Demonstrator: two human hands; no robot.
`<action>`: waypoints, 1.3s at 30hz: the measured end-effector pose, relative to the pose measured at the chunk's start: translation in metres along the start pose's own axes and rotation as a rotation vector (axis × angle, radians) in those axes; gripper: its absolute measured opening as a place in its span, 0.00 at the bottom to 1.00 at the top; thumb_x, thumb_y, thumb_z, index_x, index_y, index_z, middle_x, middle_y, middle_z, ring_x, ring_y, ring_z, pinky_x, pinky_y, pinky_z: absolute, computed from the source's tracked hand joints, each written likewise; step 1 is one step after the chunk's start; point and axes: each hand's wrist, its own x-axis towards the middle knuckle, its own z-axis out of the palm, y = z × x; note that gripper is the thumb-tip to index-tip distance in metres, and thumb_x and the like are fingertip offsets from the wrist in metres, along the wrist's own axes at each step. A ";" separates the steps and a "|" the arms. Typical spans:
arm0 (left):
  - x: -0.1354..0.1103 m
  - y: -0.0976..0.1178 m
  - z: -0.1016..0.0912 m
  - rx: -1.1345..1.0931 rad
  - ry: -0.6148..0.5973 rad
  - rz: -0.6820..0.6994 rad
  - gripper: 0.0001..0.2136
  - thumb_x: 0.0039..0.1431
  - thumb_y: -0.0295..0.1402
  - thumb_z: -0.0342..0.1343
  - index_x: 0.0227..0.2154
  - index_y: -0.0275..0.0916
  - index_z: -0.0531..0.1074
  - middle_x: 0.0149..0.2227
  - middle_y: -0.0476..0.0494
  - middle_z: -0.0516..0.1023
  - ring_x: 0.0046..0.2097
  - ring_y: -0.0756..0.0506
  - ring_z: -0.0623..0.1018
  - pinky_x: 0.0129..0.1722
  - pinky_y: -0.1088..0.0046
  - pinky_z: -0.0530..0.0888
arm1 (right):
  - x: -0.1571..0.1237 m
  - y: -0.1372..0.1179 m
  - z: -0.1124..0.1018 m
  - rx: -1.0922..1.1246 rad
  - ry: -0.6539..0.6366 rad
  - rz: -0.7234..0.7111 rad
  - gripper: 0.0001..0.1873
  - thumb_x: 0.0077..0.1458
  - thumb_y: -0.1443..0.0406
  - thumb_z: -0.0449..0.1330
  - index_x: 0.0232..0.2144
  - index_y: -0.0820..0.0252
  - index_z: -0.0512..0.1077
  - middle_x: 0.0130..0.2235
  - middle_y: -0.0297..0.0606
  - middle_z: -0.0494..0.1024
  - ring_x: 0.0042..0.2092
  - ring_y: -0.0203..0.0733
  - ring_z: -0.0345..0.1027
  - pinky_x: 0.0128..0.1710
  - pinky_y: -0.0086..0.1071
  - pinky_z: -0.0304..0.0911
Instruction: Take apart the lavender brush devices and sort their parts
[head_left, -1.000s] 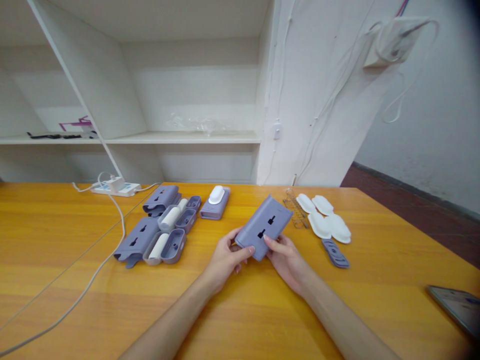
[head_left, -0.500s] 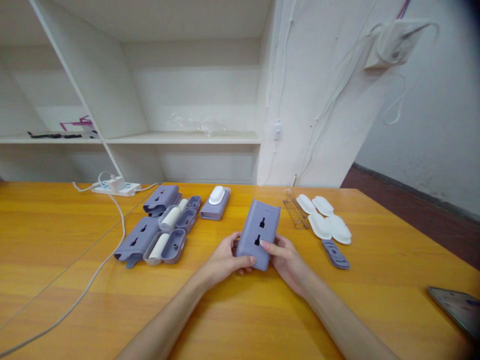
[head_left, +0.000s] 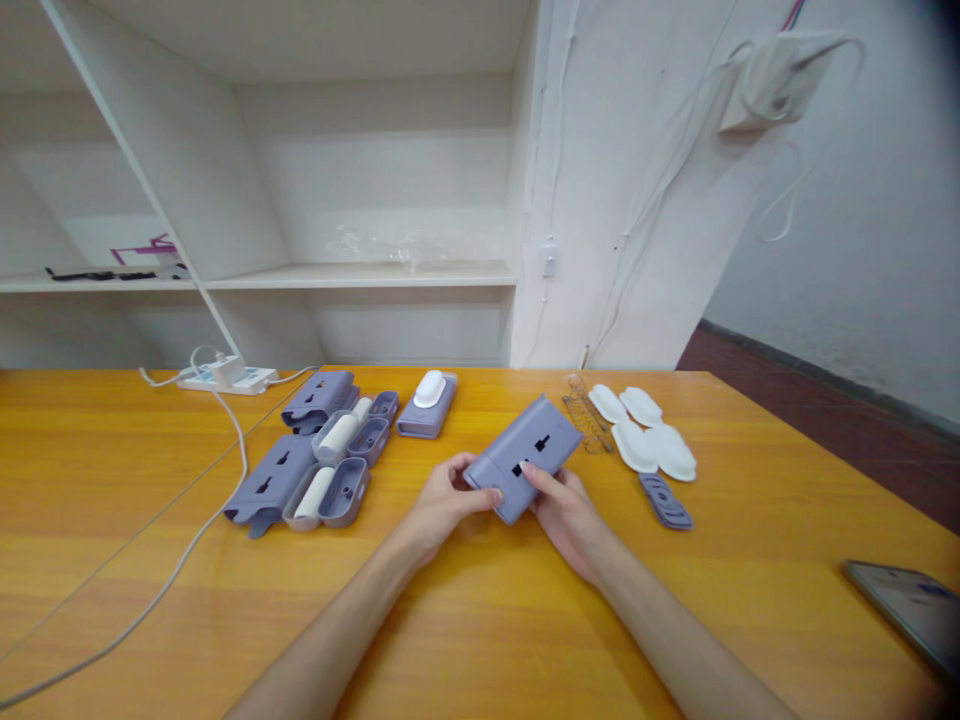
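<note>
A purple plastic casing (head_left: 529, 450) with two black keyhole slots is held above the table in both hands, tilted with its far end to the right. My left hand (head_left: 450, 500) grips the near-left end, thumb on the top face. My right hand (head_left: 564, 505) clasps the right side, its thumb beside the lower slot. Fingers beneath the casing are partly hidden. Behind it, a similar purple casing (head_left: 427, 420) lies with a white oval piece (head_left: 430, 388) on top.
At left lie more purple casings (head_left: 281, 475), white rollers (head_left: 315, 492) and small purple cups (head_left: 346, 492). At right are white oval trays (head_left: 636, 445), metal springs (head_left: 587, 415), a slotted purple piece (head_left: 665, 501) and a phone (head_left: 907, 610). A power strip (head_left: 229, 378) trails a cable (head_left: 180, 575).
The casing has turned clockwise in my hands, its far end swinging to the right. Both hands stay on it. The whole view has shifted slightly.
</note>
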 end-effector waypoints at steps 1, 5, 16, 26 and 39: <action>0.000 0.001 -0.002 0.022 -0.019 -0.003 0.17 0.40 0.33 0.70 0.32 0.36 0.72 0.31 0.49 0.75 0.33 0.50 0.73 0.36 0.76 0.68 | 0.001 0.000 0.000 -0.007 -0.010 0.003 0.19 0.46 0.62 0.68 0.41 0.61 0.73 0.46 0.41 0.77 0.48 0.45 0.69 0.52 0.39 0.62; 0.002 0.006 -0.007 0.111 -0.107 -0.014 0.19 0.40 0.34 0.70 0.37 0.35 0.73 0.37 0.44 0.77 0.38 0.46 0.74 0.41 0.73 0.69 | 0.003 -0.001 -0.002 -0.040 -0.019 0.008 0.20 0.44 0.62 0.69 0.41 0.62 0.74 0.46 0.43 0.77 0.48 0.46 0.69 0.52 0.41 0.62; -0.001 0.005 -0.001 0.043 -0.064 -0.009 0.24 0.42 0.35 0.67 0.43 0.35 0.70 0.41 0.42 0.75 0.42 0.44 0.74 0.39 0.71 0.71 | 0.006 0.000 -0.004 -0.016 -0.005 0.015 0.20 0.44 0.61 0.69 0.40 0.61 0.74 0.45 0.41 0.78 0.45 0.44 0.71 0.47 0.38 0.65; 0.002 -0.003 0.014 -0.007 0.066 0.015 0.24 0.41 0.40 0.68 0.41 0.33 0.71 0.36 0.42 0.76 0.33 0.47 0.74 0.27 0.76 0.69 | 0.007 -0.003 -0.005 0.016 0.002 0.023 0.20 0.45 0.58 0.68 0.40 0.60 0.73 0.43 0.41 0.78 0.43 0.45 0.72 0.44 0.38 0.66; -0.008 0.001 0.018 -0.083 -0.052 -0.044 0.27 0.41 0.34 0.70 0.45 0.37 0.66 0.44 0.39 0.77 0.45 0.42 0.76 0.46 0.67 0.71 | 0.005 -0.006 -0.001 -0.025 -0.029 0.022 0.19 0.45 0.62 0.67 0.41 0.60 0.74 0.44 0.41 0.78 0.45 0.46 0.71 0.48 0.39 0.64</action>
